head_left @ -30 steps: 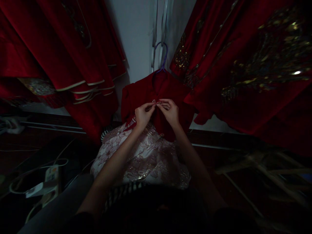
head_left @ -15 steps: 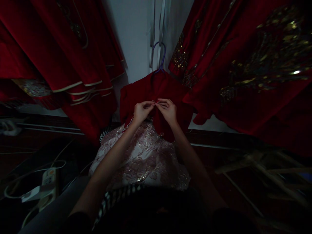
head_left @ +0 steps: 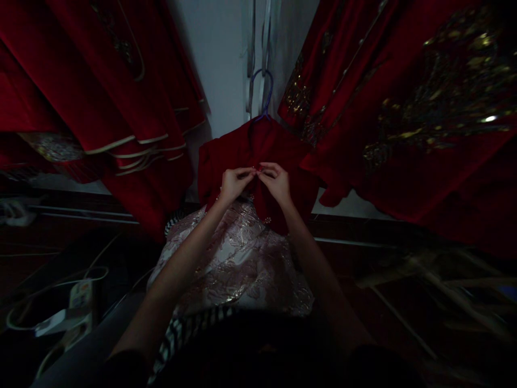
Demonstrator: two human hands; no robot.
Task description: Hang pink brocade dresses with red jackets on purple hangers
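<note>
A short red jacket (head_left: 228,150) with small pale beaded trims along its front hangs before me on a purple hanger (head_left: 270,90). My left hand (head_left: 233,184) pinches the jacket's front with thumb and forefinger, the fingers closed. Right beside it, my right hand (head_left: 278,183) pinches the other front edge, its fingertips almost touching the left ones. Something small and red shows between the fingertips; its kind is too dark to make out. Below the jacket lies a pale pink brocade fabric (head_left: 242,264) with shiny metallic threads, partly behind my forearms.
Red garments with light piping (head_left: 121,108) hang at the left, and a red garment with gold sequins (head_left: 444,97) hangs at the right. A power strip (head_left: 81,302) with cables lies low on the left. Wooden bars (head_left: 436,280) stand at lower right.
Both hands stay pinched at the same spot on the jacket front, with only tiny shifts of the fingers. The view has moved very slightly.
</note>
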